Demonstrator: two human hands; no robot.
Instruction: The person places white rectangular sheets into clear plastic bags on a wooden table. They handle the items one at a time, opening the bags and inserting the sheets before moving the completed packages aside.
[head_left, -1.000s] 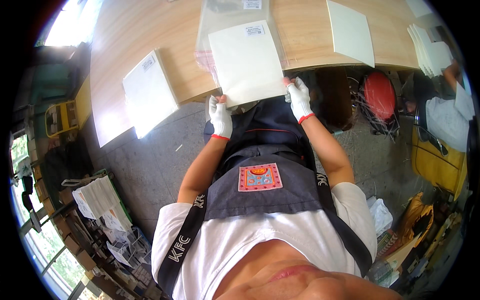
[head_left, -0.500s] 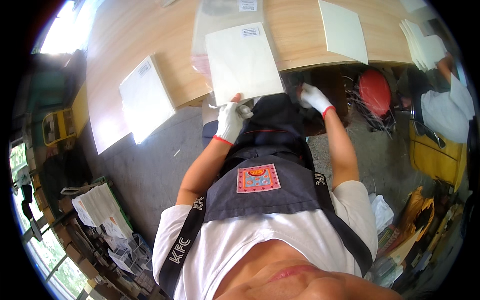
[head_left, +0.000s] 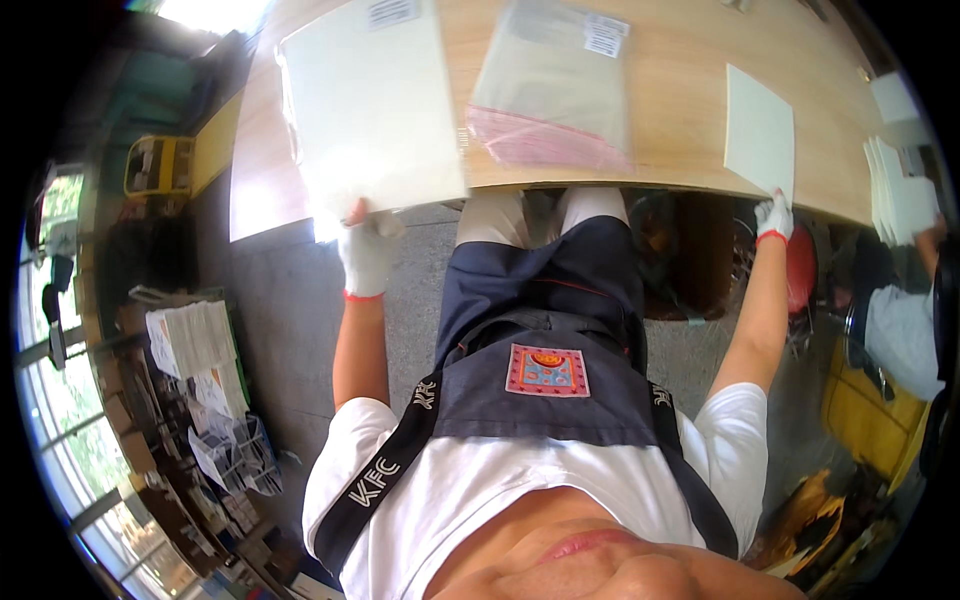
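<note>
My left hand (head_left: pixel 368 255), in a white knit glove with a red cuff, pinches the near edge of a large flat white board (head_left: pixel 370 110). The board seems to be in a clear bag, with a printed label at its far end, and lies over the left part of the table. My right hand (head_left: pixel 773 215), gloved alike, has its fingers closed on the near corner of a smaller-looking white board (head_left: pixel 760 130). Between the two boards lies a stack of clear plastic bags (head_left: pixel 560 80) with pink strips along the near end and a label at the far end.
The wooden table (head_left: pixel 680 90) spans the far side, its near edge by my legs. A co-worker's sleeve (head_left: pixel 900 335) shows at the right, beside white sheets (head_left: pixel 895 190) and a yellow chair (head_left: pixel 870 410). Stacked papers (head_left: pixel 200 340) stand at the left; a red round thing (head_left: pixel 801 270) is under the table.
My left hand has carried the bagged white board leftward, uncovering the clear bags. My right hand has moved from near my lap to the right-hand white board and closed on its corner.
</note>
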